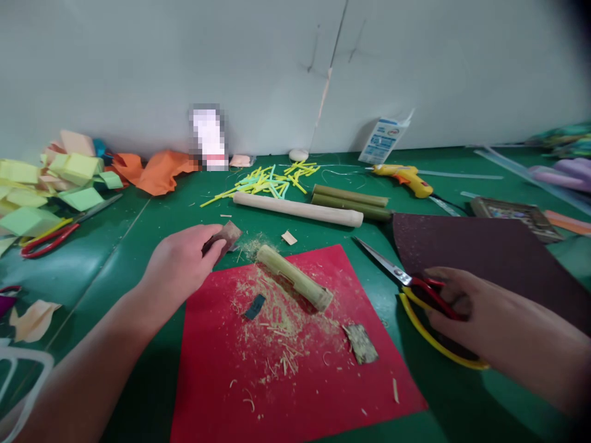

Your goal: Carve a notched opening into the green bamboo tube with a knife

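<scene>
Scissors point(406, 279) lie right of the red sheet point(217, 387); I see the right hand point(475, 307) curled round their red handle. Left hand point(182, 255) pinches 1 small brown piece point(229, 234) left of 1 notched bamboo tube point(287, 269), which rests on the sheet among shavings point(277, 354). Farther back: 1 pale stick point(298, 210), 1 yellow glue gun point(409, 177).
</scene>
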A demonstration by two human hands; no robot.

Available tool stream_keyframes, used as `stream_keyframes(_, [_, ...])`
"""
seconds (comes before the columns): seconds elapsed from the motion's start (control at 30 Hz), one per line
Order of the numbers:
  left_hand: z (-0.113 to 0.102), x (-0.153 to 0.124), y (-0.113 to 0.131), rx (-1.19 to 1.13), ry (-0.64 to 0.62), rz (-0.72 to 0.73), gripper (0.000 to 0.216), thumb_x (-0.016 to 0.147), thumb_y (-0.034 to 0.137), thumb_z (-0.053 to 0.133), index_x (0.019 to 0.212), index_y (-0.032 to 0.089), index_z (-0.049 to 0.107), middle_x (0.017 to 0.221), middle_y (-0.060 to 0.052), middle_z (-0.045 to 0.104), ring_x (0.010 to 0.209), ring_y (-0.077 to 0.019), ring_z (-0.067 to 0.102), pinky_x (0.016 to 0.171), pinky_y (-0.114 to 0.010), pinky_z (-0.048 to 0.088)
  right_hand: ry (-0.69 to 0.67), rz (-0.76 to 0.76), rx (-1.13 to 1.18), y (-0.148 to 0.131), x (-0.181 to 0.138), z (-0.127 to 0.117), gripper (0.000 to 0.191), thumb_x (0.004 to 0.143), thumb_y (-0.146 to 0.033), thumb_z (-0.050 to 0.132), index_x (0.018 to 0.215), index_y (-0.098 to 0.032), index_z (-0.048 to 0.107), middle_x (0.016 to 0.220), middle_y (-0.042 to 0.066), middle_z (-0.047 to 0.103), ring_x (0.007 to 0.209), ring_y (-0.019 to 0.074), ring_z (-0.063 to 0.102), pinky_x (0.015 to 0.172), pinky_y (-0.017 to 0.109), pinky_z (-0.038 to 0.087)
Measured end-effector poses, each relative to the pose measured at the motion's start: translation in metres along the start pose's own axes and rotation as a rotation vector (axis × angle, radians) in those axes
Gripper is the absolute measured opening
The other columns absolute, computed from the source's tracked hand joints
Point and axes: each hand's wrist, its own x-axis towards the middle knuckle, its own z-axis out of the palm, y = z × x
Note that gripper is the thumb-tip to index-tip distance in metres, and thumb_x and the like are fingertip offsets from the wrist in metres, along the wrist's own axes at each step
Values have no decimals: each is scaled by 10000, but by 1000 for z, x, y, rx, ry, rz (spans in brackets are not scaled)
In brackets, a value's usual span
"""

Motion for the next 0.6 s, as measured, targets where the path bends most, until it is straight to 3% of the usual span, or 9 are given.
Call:
stream_keyframes(0.1, [1, 0, -1, 5, -19, -2, 252, 877, 327, 468, 1068, 229, 601, 1015, -45, 669, 883, -203, 631, 794, -325, 486, -15, -30, 26, 5, -1, 3, 437, 672, -363, 541, 1083, -215, 529, 892, 108, 668, 743, 246, 645, 660, 366, 487])
stream_keyframes(0.17, [2, 0, -1, 26, -14, -12, 251, 875, 322, 467, 1063, 228, 604, 1029, -46, 666, 895, -208, 630, 800, -328, 483, 35, -37, -52, 2, -3, 3, 449, 663, -378, 529, 1076, -203, 539, 1000, 129, 650, 844, 274, 633, 766, 400, 478])
stream_keyframes(0.3, [2, 1, -1, 25, -23, -18, 250, 871, 308, 467, 1061, 230, 610, 1040, -37, 664, 897, -199, 629, 804, -312, 477, -6, -34, -169, -11, -8, 0, 601, 610, -334, 509, 1182, -149, 500, 1149, 149, 594, 1005, 301, 587, 898, 413, 436])
stream_keyframes(0.43, [1, 0, -1, 5, -39, -25, 257, 874, 303, 464, 1082, 243, 602, 1030, -22, 664, 892, -188, 624, 810, -304, 470, -81, -4, -220, -21, -8, -4, 653, 616, -307, 493, 1249, -151, 458, 1207, 135, 564, 1011, 301, 586, 881, 408, 445])
stream_keyframes(0.6, [1, 0, 1, 9, -25, -20, 249, 877, 294, 458, 1067, 232, 606, 1022, -28, 660, 869, -183, 621, 793, -297, 466, -18, 45, -168, -9, -7, -5, 668, 633, -360, 504, 1279, -197, 456, 1229, 129, 536, 928, 289, 615, 768, 391, 488])
